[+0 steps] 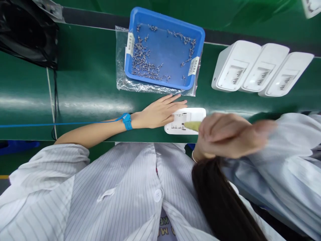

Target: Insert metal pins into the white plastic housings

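On the green bench near its front edge lies a white plastic device (195,113) with an open recess facing up. My left hand (160,112) rests flat with fingers spread, touching the left side of the device. My right hand (225,134), somewhat blurred by motion, is closed around a yellow tool (192,126), whose tip points left over the recess. Behind the device, a blue tray (165,16) holds many small screws (142,63), most of them heaped at its left side.
Under the tray is a clear plastic bag (121,83). Several white devices (237,63) stand side by side at the back right. A black object (27,33) sits at the far left, with cables below it. A blue cord (62,124) runs left from my wrist strap.
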A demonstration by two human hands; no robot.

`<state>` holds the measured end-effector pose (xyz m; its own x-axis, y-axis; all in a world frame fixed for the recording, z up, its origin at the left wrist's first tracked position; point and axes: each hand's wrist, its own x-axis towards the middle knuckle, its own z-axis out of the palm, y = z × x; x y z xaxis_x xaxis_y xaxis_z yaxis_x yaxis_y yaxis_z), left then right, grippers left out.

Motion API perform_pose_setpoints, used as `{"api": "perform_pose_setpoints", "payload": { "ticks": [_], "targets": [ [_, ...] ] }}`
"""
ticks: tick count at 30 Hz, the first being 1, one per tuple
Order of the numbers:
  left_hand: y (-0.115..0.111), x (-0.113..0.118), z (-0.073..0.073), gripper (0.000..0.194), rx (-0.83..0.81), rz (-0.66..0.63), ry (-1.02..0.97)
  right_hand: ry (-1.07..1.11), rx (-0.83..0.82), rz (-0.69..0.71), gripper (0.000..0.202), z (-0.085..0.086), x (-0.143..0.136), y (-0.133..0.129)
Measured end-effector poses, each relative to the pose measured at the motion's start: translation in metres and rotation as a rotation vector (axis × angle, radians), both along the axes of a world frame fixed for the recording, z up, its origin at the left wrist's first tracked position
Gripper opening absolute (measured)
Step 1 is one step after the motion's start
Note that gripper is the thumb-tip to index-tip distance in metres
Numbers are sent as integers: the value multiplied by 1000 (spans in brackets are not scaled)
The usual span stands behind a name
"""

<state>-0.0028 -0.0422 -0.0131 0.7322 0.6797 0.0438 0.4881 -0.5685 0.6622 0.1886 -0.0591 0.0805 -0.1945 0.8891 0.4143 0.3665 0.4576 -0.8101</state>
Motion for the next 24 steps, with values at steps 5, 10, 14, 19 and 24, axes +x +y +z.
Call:
{"api": "perform_pose_setpoints", "payload": {
  "ticks": [5,10,14,19,24],
  "targets": [
    [0,5,-2,60,16,30,41,537,59,-65,57,-20,-42,23],
    [2,7,-1,60,0,16,55,649,61,-181,59,-18,-59,25],
    [2,7,1,61,-12,12,56,610,82,-153,58,-21,-54,25],
    [1,7,1,61,-12,10,34,462,132,-187,58,-27,-55,26],
    [1,9,-2,61,1,12,35,643,135,-231,58,-24,-62,25]
  ]
}}
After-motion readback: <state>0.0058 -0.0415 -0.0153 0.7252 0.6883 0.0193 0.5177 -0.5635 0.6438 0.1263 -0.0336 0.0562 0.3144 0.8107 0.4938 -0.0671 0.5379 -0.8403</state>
